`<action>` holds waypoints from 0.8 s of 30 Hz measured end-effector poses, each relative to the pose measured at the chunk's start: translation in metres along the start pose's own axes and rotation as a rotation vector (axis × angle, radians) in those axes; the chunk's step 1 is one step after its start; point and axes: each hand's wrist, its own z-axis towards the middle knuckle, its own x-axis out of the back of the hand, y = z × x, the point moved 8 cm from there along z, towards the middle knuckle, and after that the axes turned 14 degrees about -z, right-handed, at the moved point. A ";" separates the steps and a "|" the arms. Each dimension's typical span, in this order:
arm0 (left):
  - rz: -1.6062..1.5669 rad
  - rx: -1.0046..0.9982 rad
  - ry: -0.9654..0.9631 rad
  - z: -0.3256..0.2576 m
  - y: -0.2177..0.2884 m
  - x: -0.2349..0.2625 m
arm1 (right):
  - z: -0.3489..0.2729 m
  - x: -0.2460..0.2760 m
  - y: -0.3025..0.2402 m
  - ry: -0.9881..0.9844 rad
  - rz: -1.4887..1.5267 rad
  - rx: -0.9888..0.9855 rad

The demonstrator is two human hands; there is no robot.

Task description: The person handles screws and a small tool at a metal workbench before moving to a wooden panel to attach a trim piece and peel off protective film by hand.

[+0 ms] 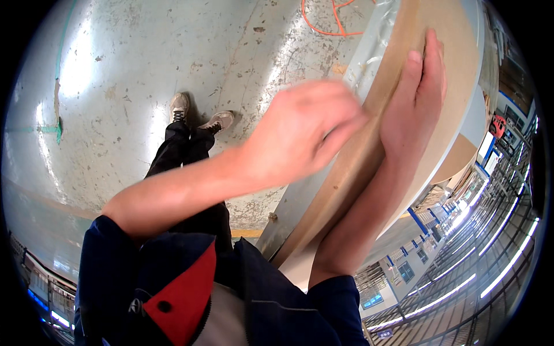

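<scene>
A large tan board (332, 187) with a thick edge stands or lies along my right side. My left hand (306, 130) is at its near edge, fingers curled together and smeared by motion. Whatever those fingers may hold is hidden. Farther along, my right hand (412, 106) rests flat against the board, fingers stretched out and holding nothing. Beside the board's edge runs a grey strip (365, 66) with a shiny, film-like surface at its far part.
An orange hose or cable (323, 33) loops on the worn grey floor (144, 52) ahead. Green tape (59, 130) marks the floor at left. My shoes (216, 122) stand left of the board. Racks and ceiling lights of a large hall (456, 271) show at right.
</scene>
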 end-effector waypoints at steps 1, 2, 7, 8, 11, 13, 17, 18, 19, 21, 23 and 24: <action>-0.052 -0.006 -0.046 -0.021 0.004 -0.005 | -0.001 0.000 0.000 0.005 -0.024 0.006; -0.098 -0.017 -0.088 -0.049 0.008 -0.009 | 0.000 0.000 -0.002 0.015 -0.042 0.017; -0.087 0.012 -0.084 -0.047 0.005 0.001 | -0.001 0.001 0.000 0.077 -0.009 0.047; -0.088 0.012 -0.012 -0.024 0.002 0.007 | 0.000 0.001 -0.002 0.080 0.003 0.056; -0.103 0.004 0.112 0.017 -0.009 0.008 | 0.001 0.001 -0.002 0.056 0.038 0.028; -0.119 -0.004 0.073 0.021 -0.007 0.004 | 0.003 0.001 -0.004 0.064 0.054 0.046; -0.144 -0.037 -0.153 -0.046 0.005 -0.005 | 0.002 0.002 -0.003 0.061 0.015 0.076; -0.207 -0.019 -0.179 -0.058 0.007 -0.005 | 0.003 0.003 -0.003 0.066 0.023 0.081; -0.271 0.000 -0.205 -0.066 0.005 -0.007 | 0.003 0.003 -0.002 0.071 0.030 0.086; -0.180 -0.005 -0.036 -0.035 0.000 0.010 | 0.001 -0.001 0.002 0.053 0.051 0.076; -0.098 -0.042 0.081 0.011 -0.009 0.020 | 0.001 0.000 0.004 0.028 0.071 0.049; -0.048 -0.078 0.115 0.028 -0.011 0.024 | 0.003 -0.001 0.002 0.023 0.083 0.050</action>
